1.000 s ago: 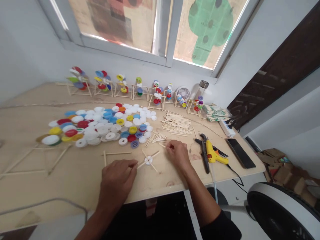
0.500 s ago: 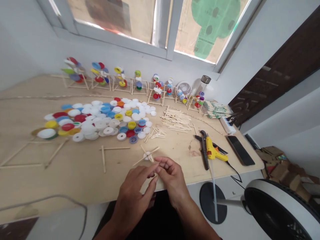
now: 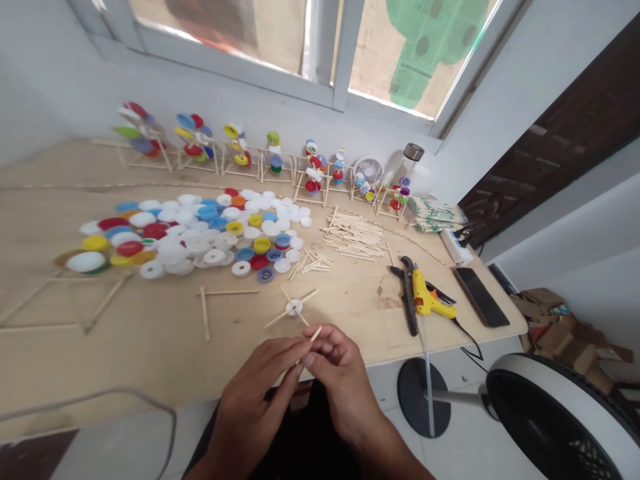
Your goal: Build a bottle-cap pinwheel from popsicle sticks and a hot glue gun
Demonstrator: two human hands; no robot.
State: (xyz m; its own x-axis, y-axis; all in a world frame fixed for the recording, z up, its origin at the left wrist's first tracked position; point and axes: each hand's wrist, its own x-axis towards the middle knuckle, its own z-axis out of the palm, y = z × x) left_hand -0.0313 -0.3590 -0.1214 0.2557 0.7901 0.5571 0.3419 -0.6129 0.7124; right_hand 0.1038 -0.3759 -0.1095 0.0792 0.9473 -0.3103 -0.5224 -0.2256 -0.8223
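Observation:
Between the fingertips of both hands is a short wooden stick [image 3: 315,334], its pale end poking up past the fingers. My left hand [image 3: 260,387] pinches it from the left, and my right hand [image 3: 337,373] closes on it from the right. Just beyond the fingers lies a white bottle cap [image 3: 294,307] with several sticks spread out from it like spokes. Further left on the table, two sticks [image 3: 205,313] meet at a corner. A stick frame [image 3: 43,328] lies at the far left.
Many coloured bottle caps [image 3: 190,233] cover the middle left. Loose sticks [image 3: 353,233] are piled behind my hands. A yellow glue gun [image 3: 431,299], black-handled cutters [image 3: 409,300] and a phone [image 3: 481,297] lie at the right. Small cap wheels on stick stands [image 3: 195,140] line the wall.
A stick end now shows above my fingertips, where little of it was visible before. Both hands have shifted slightly down, away from the cap with the spokes.

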